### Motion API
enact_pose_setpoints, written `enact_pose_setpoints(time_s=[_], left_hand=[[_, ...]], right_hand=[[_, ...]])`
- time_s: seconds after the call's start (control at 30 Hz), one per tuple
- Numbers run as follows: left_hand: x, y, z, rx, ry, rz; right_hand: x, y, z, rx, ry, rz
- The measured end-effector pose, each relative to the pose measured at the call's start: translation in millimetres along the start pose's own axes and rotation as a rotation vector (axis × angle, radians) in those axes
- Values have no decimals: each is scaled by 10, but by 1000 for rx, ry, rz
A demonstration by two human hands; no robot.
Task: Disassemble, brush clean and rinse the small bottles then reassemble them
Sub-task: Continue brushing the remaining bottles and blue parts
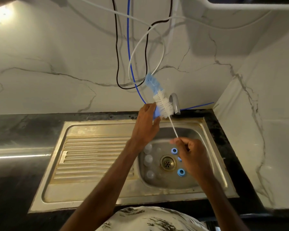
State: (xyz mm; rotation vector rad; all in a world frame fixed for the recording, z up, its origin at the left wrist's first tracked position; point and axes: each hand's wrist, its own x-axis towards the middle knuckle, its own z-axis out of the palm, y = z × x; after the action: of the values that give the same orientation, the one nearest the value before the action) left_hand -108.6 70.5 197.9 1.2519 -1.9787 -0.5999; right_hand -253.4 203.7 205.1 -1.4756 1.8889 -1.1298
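Right grip [188,147] pinches the brush [163,104] by its stem, left grip [147,122] clutches a blue piece [155,114] at the bristles. Brushing, I judge; next, rinse under the tap [175,104].

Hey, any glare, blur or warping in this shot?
Head view: glare blows out the top left, with a bright streak on the counter; wide-angle warping bows the sink rim; the right hand pinching the brush shows motion-blurred fingers; clear bottles look soft.

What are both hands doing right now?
Left hand: grips a small blue piece beside the brush.
Right hand: pinches the brush handle.
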Motion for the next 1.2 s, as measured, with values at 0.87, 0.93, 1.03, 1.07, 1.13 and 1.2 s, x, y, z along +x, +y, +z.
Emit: enact_pose_setpoints(time_s=[0.87,0.93,1.03,1.07,1.13,1.2], left_hand=[[-35,65,4,-57,-4,68],[41,-10,-37,-46,28,23],[17,-7,-42,-42,3,-10],[-28,33,-16,-55,-24,-2],[-116,96,36,-88,-68,22],[-120,86,37,-100,-59,16]], right_hand=[[76,46,-85,35,39,36],[-7,44,-63,33,3,22],[-51,57,-29,23,-6,28],[-21,52,-33,20,7,37],[42,27,-64,-3,34,34],[50,9,-82,-24,45,8]])
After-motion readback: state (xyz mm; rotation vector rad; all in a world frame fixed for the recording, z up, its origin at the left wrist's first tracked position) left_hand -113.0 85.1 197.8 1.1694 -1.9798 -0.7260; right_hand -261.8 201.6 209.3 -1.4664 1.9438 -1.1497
